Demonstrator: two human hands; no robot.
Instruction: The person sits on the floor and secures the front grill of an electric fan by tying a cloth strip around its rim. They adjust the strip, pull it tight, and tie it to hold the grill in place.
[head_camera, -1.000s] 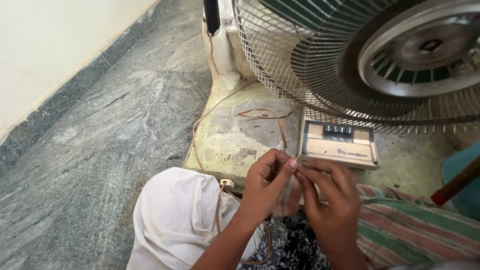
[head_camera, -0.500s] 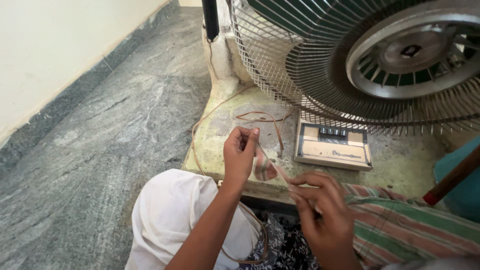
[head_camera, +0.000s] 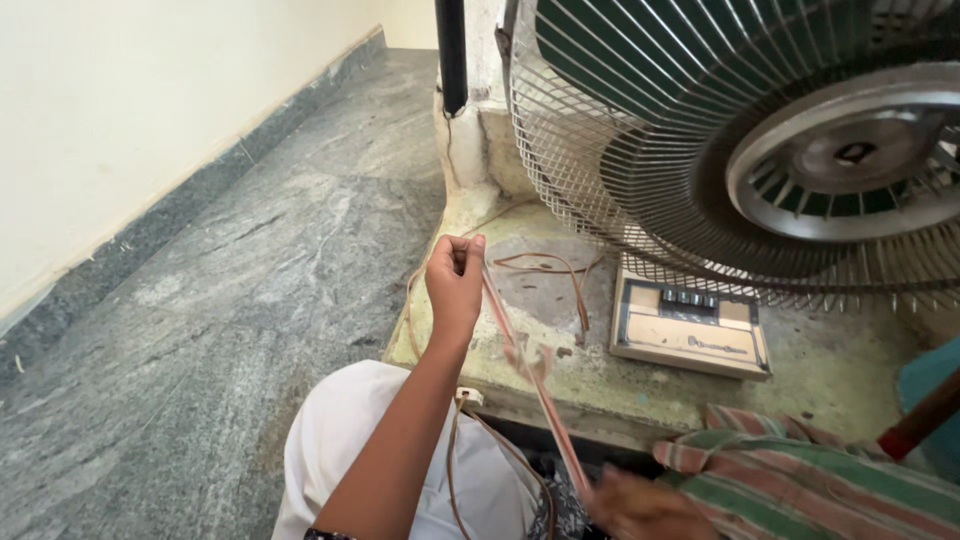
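The left hand (head_camera: 455, 280) was raised over the left part of the stained concrete slab (head_camera: 830, 375), its fingers clenched around the upper end of a thin pinkish-brown wire (head_camera: 525, 365). From that fist the wire ran taut, down and to the right, to the right hand (head_camera: 640, 505) at the bottom edge of the view. That hand was blurred; it met the wire's lower end, but whether its fingers were closed on it I could not tell. Partway along the stretched length the wire showed a small knot or kink — too smeared to read further.

More of the same thin wire (head_camera: 550, 275) lay in loose loops on the slab behind the left hand, near the foot of the fan. The pedestal fan's wire grille (head_camera: 640, 190) filled the upper right, with dark green blades behind it and a grey hub. The fan's cream control box (head_camera: 690, 330), with a row of dark push buttons, rested on the slab just under the grille — well apart from both hands. A black pole (head_camera: 451, 55) stood at the slab's far left corner. Grey stone floor (head_camera: 230, 330) spread to the left, up to a pale wall. White cloth covered the person's left knee; striped green-and-red cloth lay at lower right.
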